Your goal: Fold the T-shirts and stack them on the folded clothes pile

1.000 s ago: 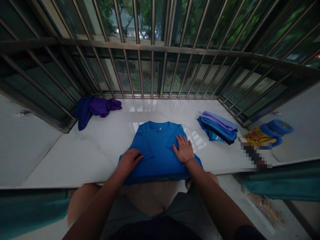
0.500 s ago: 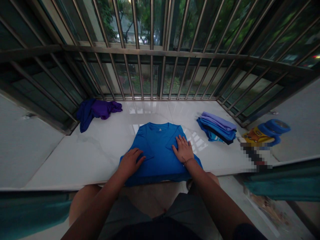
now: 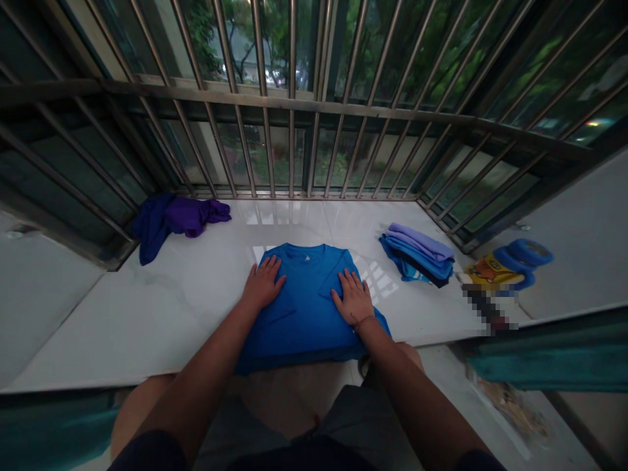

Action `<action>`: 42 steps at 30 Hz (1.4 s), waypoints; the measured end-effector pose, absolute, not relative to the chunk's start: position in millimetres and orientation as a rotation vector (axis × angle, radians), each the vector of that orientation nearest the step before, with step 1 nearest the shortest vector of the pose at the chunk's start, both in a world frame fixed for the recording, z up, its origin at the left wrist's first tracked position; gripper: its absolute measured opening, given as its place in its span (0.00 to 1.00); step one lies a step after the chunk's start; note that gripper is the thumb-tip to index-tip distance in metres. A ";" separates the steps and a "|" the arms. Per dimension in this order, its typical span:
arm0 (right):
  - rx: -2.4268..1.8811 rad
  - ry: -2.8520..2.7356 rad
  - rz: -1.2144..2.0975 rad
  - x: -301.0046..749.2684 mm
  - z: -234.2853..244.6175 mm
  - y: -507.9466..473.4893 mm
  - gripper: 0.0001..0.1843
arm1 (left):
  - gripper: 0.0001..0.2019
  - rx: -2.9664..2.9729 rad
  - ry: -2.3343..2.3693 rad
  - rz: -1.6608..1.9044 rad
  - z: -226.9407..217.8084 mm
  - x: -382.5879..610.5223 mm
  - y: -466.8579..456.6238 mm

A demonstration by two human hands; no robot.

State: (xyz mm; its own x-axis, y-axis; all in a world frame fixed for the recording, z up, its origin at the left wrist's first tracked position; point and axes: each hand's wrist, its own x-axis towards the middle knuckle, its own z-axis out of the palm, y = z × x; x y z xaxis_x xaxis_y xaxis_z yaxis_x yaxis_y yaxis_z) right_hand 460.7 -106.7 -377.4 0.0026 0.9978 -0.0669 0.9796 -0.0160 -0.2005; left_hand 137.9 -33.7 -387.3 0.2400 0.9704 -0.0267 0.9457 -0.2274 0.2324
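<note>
A bright blue T-shirt (image 3: 307,307) lies flat on the white marble ledge (image 3: 161,307), its sleeves folded in and its hem hanging over the near edge. My left hand (image 3: 263,284) rests flat on the shirt's upper left part near the collar, fingers spread. On the right side of the shirt my right hand (image 3: 352,297) presses down, also flat with fingers apart. Neither hand holds anything.
A crumpled pile of purple and dark blue clothes (image 3: 174,219) lies at the back left. A stack of folded blue and lilac shirts (image 3: 417,252) sits at the right. Blue tape rolls (image 3: 523,258) and a yellow packet (image 3: 488,269) lie further right. Metal window bars (image 3: 294,104) close the back.
My left hand has slid up the shirt from the lower left sleeve area to near the collar. My right hand has stayed in place.
</note>
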 end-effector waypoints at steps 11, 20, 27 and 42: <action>-2.226 -2.181 0.417 458.0 -366.7 -90.1 0.39 | 0.34 2.120 2.057 0.202 -388.3 129.3 -1.3; -2.258 -1.993 0.237 483.7 -349.5 17.4 0.26 | 0.18 2.219 1.889 0.225 -369.4 125.4 71.0; -2.195 -2.003 0.399 495.2 -347.3 84.6 0.10 | 0.09 2.125 1.836 0.271 -363.6 118.8 126.4; -1.631 -1.963 0.246 506.8 -274.9 -21.1 0.13 | 0.12 2.497 1.456 0.656 -264.6 67.9 24.9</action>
State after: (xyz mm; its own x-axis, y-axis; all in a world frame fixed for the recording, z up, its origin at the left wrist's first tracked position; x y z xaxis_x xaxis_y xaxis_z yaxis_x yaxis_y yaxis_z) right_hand 506.8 -21.1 -274.9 -0.0941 0.9476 0.3054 0.8427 0.2392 -0.4823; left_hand 67.9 24.9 -264.6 0.4242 0.8601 0.2834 0.7819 -0.5058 0.3645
